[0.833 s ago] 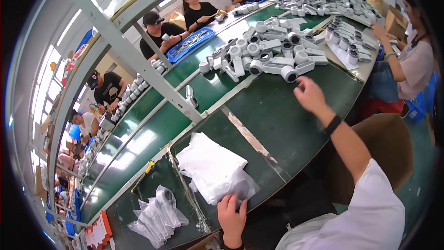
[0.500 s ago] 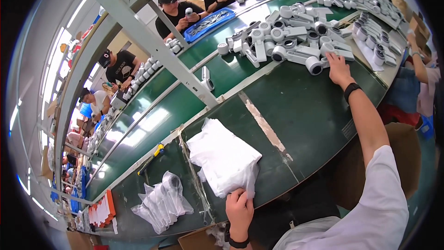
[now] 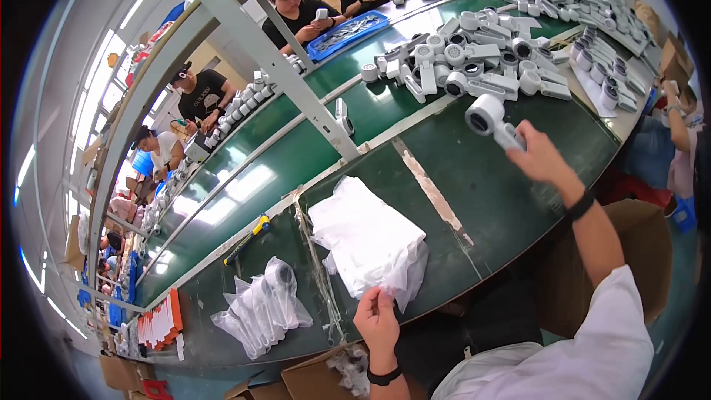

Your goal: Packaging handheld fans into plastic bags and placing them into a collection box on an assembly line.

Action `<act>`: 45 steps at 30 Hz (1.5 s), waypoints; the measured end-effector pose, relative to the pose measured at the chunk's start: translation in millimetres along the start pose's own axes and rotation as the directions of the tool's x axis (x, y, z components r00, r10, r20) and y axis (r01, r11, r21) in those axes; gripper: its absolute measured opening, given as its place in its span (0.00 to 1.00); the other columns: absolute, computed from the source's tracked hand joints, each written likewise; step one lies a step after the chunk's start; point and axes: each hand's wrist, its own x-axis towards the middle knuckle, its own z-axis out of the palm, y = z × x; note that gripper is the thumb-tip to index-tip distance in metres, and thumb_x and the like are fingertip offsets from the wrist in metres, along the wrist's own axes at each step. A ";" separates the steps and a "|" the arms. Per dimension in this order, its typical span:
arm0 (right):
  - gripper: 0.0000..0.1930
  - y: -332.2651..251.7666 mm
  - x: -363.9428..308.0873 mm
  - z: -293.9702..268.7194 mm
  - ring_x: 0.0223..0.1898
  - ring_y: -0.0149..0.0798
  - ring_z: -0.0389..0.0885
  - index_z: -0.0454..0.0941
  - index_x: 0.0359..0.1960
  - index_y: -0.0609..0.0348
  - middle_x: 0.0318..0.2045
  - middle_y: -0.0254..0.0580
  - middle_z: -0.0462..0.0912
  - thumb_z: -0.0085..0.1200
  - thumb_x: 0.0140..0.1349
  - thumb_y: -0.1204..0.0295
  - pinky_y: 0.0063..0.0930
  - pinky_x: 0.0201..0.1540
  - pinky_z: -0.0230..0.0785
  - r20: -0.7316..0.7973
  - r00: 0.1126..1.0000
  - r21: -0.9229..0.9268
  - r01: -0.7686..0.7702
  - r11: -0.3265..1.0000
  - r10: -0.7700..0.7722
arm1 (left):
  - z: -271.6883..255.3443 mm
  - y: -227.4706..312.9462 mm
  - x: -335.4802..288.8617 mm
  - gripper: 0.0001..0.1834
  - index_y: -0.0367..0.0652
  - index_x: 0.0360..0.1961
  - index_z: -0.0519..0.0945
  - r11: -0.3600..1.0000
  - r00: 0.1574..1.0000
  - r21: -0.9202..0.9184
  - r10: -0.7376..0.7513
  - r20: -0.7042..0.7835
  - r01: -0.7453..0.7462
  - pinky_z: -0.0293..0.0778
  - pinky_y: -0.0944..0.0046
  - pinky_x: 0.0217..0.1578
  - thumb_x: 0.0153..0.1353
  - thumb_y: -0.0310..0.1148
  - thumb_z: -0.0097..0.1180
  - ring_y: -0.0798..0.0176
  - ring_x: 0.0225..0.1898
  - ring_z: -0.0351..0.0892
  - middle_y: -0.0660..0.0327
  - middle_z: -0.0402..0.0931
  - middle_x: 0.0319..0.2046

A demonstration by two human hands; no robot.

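My right hand (image 3: 544, 157) grips the handle of a white handheld fan (image 3: 489, 113) with a round, dark-rimmed head. The fan is held above the green worktop, and the hand is slightly blurred. Behind it lies a large heap of similar white fans (image 3: 474, 63). Closer to me, my left hand (image 3: 377, 326) pinches the near edge of a stack of thin white plastic bags (image 3: 366, 233), which lies flat on the worktop. Left of the stack, several fans in clear bags (image 3: 265, 310) lie side by side.
A yellow and black hand tool (image 3: 248, 238) lies near the strip along the worktop's far edge. Orange-and-white boxes (image 3: 161, 324) stand at the left. A slanted metal post (image 3: 274, 59) rises beyond the worktop. Co-workers sit across the green conveyor (image 3: 289, 141), near a blue tray (image 3: 348, 35).
My right hand has drawn a fan out of the heap and brought it nearer to me. The left hand stays at the bags' near edge, which it now pinches.
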 end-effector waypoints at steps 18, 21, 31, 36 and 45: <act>0.17 -152.1 -158.8 134.1 0.35 0.24 0.76 0.74 0.42 0.59 0.33 0.29 0.79 0.67 0.53 0.74 0.22 0.40 0.71 0.314 0.949 0.769 -0.252 0.587 -0.003 | 11.9 -6.1 8.8 0.13 0.30 0.44 0.79 0.996 0.988 -0.083 -0.003 0.152 0.016 0.71 0.74 0.32 0.66 0.31 0.58 0.74 0.30 0.75 0.63 0.80 0.32; 0.17 -152.4 -154.2 147.2 0.34 0.25 0.76 0.74 0.43 0.60 0.33 0.30 0.79 0.65 0.53 0.75 0.23 0.40 0.71 0.262 0.965 0.811 -0.218 0.543 -0.004 | 9.5 -5.3 11.8 0.12 0.29 0.44 0.79 0.998 0.989 -0.055 0.001 0.151 0.007 0.72 0.73 0.32 0.66 0.30 0.58 0.73 0.29 0.76 0.61 0.80 0.33; 0.13 -146.0 -150.7 150.5 0.34 0.26 0.75 0.75 0.40 0.60 0.31 0.32 0.78 0.61 0.53 0.74 0.26 0.39 0.71 0.163 0.976 0.714 -0.217 0.666 0.143 | -1.5 12.5 24.5 0.09 0.33 0.48 0.73 0.700 0.972 -0.677 -0.203 0.117 0.228 0.78 0.61 0.41 0.68 0.24 0.49 0.61 0.43 0.80 0.55 0.78 0.43; 0.16 -143.5 -155.7 147.7 0.33 0.30 0.79 0.76 0.43 0.63 0.31 0.39 0.82 0.60 0.53 0.71 0.29 0.40 0.72 0.176 0.982 0.733 -0.180 0.656 0.072 | 4.3 9.9 19.2 0.11 0.31 0.47 0.77 0.858 0.981 -0.478 -0.150 0.121 0.190 0.75 0.69 0.39 0.64 0.23 0.54 0.68 0.36 0.78 0.60 0.79 0.37; 0.15 -120.6 -156.5 109.3 0.34 0.27 0.78 0.76 0.45 0.63 0.34 0.34 0.82 0.61 0.58 0.70 0.25 0.39 0.72 0.263 0.960 0.811 -0.167 0.561 -0.093 | 14.3 11.0 15.9 0.09 0.31 0.42 0.80 0.971 0.995 -0.221 -0.097 0.002 0.095 0.69 0.75 0.33 0.63 0.26 0.57 0.75 0.30 0.73 0.65 0.78 0.31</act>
